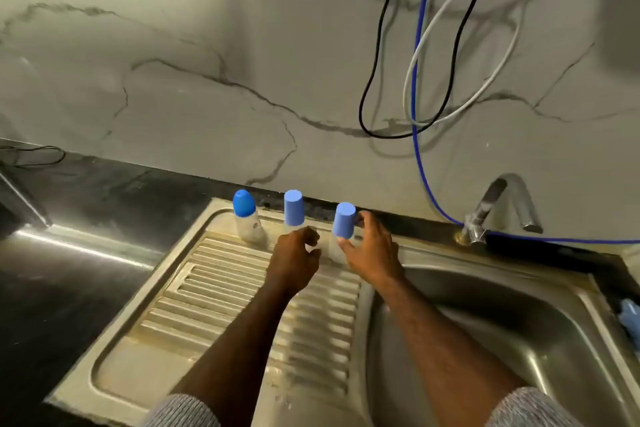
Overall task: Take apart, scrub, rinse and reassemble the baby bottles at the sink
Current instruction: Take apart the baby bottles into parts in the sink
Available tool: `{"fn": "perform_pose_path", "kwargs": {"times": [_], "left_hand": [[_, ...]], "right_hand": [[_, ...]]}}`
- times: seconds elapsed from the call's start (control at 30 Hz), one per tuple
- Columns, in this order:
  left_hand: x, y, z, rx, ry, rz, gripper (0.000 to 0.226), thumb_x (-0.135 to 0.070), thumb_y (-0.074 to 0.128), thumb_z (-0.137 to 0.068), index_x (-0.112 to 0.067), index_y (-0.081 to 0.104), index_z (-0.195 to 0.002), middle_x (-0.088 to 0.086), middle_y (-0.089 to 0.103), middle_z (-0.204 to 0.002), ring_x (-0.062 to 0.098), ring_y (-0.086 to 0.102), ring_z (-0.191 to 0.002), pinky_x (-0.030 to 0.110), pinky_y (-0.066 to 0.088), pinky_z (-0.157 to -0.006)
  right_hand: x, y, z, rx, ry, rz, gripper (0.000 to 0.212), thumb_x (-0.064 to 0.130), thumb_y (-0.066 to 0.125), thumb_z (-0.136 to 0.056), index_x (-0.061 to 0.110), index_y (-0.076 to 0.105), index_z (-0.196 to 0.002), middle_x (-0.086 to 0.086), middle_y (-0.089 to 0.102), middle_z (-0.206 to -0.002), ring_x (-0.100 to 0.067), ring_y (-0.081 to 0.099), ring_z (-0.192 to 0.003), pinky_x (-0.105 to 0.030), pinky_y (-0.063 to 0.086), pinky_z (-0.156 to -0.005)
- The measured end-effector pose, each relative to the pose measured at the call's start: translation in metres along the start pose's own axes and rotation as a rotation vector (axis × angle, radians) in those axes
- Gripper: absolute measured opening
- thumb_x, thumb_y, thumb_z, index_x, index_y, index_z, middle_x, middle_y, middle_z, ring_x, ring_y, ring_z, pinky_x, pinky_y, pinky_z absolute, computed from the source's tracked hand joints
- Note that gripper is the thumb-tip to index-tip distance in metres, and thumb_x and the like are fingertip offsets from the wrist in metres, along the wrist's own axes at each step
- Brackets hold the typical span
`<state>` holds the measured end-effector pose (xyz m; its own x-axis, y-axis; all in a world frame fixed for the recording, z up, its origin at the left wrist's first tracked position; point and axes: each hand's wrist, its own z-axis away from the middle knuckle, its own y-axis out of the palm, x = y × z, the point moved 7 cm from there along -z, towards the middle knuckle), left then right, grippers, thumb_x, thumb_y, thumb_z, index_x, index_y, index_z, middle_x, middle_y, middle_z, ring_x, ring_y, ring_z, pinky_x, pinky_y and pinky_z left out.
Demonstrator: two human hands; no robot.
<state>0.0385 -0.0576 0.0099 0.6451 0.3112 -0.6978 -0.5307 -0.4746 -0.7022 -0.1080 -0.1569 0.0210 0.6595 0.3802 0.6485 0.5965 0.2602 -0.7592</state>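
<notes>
Three clear baby bottles with blue caps stand in a row at the back of the steel drainboard (214, 288). The left bottle (246, 217) has a rounded cap and stands apart. My left hand (296, 253) is curled low around the middle bottle (294, 208), hiding most of its clear body. My right hand (372, 250) has its fingers and thumb wrapped round the right bottle (344, 222), which leans slightly to the left.
The sink basin (502, 322) lies to the right, with a chrome tap (498, 208) at its back edge. Black, white and blue cables (419, 135) hang down the marble wall. A dark counter (69, 281) stretches left. A blue object (628, 315) sits at the right edge.
</notes>
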Motion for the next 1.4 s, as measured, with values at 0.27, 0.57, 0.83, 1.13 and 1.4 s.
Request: {"fn": "perform_pose_path", "kwargs": {"times": [0.27,0.57,0.83,1.13,1.4], "left_hand": [[0.023,0.029,-0.005,-0.054,0.068,-0.010,0.015,-0.019,0.077,-0.086,-0.015,0.073,-0.100,-0.004,0.074,-0.094,0.014,0.068,-0.081,0.034,0.056,-0.080],[-0.007,0.066,0.024,-0.127,0.230,0.135,0.044,-0.034,0.091,-0.072,-0.013,0.068,-0.104,-0.005,0.068,-0.094,0.011,0.064,-0.084,0.027,0.053,-0.074],[-0.068,0.146,0.063,0.060,0.296,0.456,0.077,-0.028,0.097,-0.063,-0.016,0.060,-0.130,-0.006,0.067,-0.118,0.009,0.065,-0.106,0.015,0.052,-0.085],[-0.126,0.230,0.092,0.481,0.525,0.228,0.070,-0.038,0.089,-0.075,-0.027,0.058,-0.137,-0.012,0.066,-0.120,0.002,0.064,-0.110,0.023,0.051,-0.097],[-0.116,0.253,0.081,0.702,0.409,0.408,0.050,-0.039,0.079,-0.083,-0.019,0.065,-0.127,0.001,0.073,-0.109,0.008,0.067,-0.093,0.030,0.056,-0.084]], "right_hand": [[-0.018,0.024,-0.024,-0.162,0.021,-0.248,0.055,0.041,0.074,-0.087,0.028,0.050,-0.134,0.001,0.057,-0.134,-0.022,0.054,-0.123,-0.052,0.045,-0.105],[-0.055,-0.004,0.016,-0.318,-0.076,-0.484,0.052,0.033,0.079,-0.084,0.021,0.051,-0.125,0.000,0.063,-0.116,-0.018,0.063,-0.101,-0.032,0.053,-0.084],[-0.154,-0.060,0.076,-0.352,0.001,-0.713,0.045,0.013,0.085,-0.077,0.013,0.064,-0.118,-0.005,0.072,-0.103,-0.013,0.069,-0.083,-0.022,0.055,-0.068],[-0.253,-0.083,0.112,-0.188,0.167,-0.899,0.020,0.019,0.079,-0.083,0.008,0.073,-0.098,-0.018,0.076,-0.087,-0.034,0.070,-0.076,-0.061,0.056,-0.079],[-0.261,-0.082,0.097,-0.088,0.143,-0.917,0.012,0.014,0.073,-0.088,0.003,0.071,-0.091,-0.017,0.074,-0.081,-0.027,0.066,-0.070,-0.036,0.056,-0.069]]}}
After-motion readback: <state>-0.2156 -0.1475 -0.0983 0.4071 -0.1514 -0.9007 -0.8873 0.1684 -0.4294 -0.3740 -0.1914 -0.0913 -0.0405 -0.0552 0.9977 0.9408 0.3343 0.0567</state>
